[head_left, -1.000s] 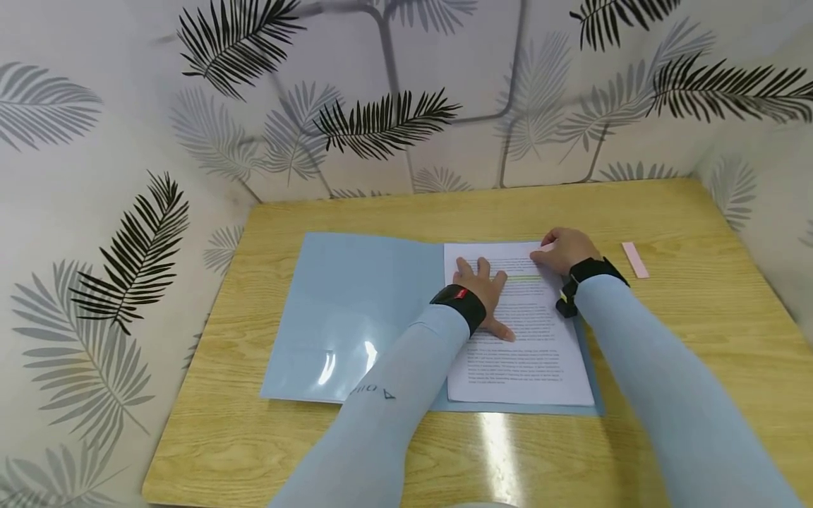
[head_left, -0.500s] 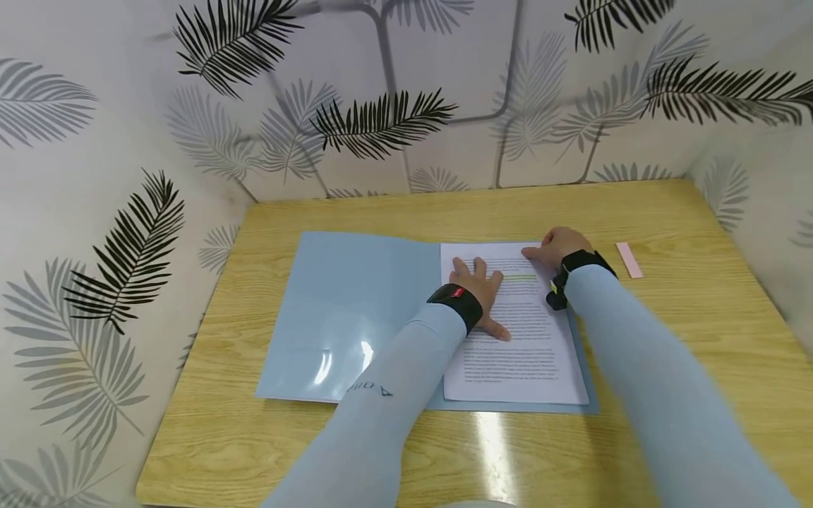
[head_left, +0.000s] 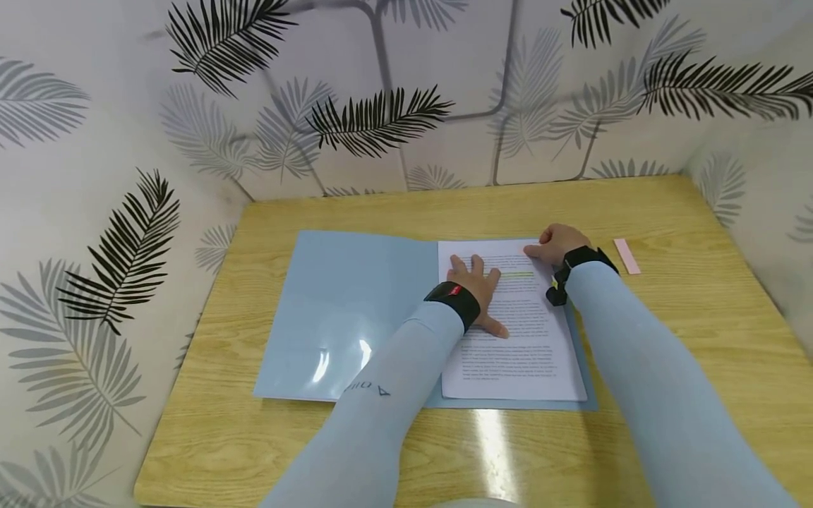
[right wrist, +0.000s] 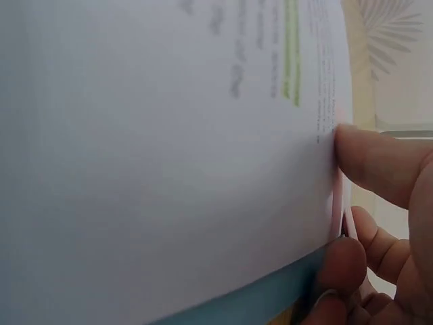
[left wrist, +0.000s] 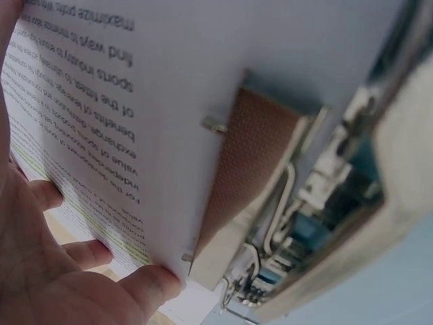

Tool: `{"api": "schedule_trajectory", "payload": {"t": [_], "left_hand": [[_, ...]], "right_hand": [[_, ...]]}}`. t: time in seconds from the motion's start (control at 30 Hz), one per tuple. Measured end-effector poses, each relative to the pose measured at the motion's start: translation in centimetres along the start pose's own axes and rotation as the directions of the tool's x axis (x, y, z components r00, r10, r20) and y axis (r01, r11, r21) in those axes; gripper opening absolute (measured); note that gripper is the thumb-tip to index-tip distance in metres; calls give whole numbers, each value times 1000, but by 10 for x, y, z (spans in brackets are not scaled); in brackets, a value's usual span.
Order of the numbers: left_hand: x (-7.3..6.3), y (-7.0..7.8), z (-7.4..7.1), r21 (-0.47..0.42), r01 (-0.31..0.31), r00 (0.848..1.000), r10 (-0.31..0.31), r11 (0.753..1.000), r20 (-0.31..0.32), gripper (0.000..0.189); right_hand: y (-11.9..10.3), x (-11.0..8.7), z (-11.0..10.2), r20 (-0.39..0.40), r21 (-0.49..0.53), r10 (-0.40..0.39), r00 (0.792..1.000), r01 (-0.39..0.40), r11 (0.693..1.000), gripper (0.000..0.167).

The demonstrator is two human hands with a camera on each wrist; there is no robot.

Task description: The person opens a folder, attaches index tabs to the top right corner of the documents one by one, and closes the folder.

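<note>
A printed sheet (head_left: 508,367) lies on the right side of an open blue folder (head_left: 349,303). One line of its text is highlighted yellow-green (head_left: 516,275). My left hand (head_left: 476,289) rests on the sheet with fingers spread. At the top right corner, my right hand (head_left: 559,245) pinches a pink sticky strip (right wrist: 337,200) against the page edge. Its thumb presses on the strip while the other fingers curl beside the edge. In the left wrist view, a metal clip (left wrist: 254,162) with a brown plate stands at the sheet's side; the left forearm hides that spot from the head view.
A small pink strip or pad (head_left: 627,256) lies on the wooden table (head_left: 692,282), right of the folder. Behind and to the left hangs a leaf-patterned covering (head_left: 470,155). Light glares off the folder's left cover.
My right hand has shifted slightly left over the page's top corner, its thumb reaching further onto the sheet. The left hand stays in place. The head view has drifted a little.
</note>
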State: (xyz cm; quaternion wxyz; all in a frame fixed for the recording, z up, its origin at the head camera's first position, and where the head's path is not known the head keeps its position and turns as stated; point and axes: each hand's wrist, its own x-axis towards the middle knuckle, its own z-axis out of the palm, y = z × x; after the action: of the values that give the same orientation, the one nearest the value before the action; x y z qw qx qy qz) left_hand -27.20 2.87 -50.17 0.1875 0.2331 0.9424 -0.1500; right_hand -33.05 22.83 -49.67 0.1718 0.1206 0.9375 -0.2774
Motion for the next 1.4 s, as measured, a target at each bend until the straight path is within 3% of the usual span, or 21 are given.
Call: {"api": "schedule_trajectory", "payload": {"t": [0.23,0.63,0.77,1.1,1.4], "left_hand": [[-3,0,-2,-18,3,1000,-3,1000,12,132],[-9,-3,-4,-31,-2,1000,2,1000,12,132],[-7,-3,-2,-35,-8,1000,9,999,15,131],[-10,-3,-8,-33,-5,1000,6,999,19,132],[-10,-3,-9,-45,-8,1000,8,999,12,131]], "right_hand": [[11,6,3,50,110,-47,998,41,993,35],[19,13,7,52,132,-40,998,33,991,45],[21,16,9,25,95,-43,999,41,995,49],[5,-4,5,-11,15,-18,1000,18,1000,48],[4,0,8,-25,-17,2,1000,-2,1000,54]]}}
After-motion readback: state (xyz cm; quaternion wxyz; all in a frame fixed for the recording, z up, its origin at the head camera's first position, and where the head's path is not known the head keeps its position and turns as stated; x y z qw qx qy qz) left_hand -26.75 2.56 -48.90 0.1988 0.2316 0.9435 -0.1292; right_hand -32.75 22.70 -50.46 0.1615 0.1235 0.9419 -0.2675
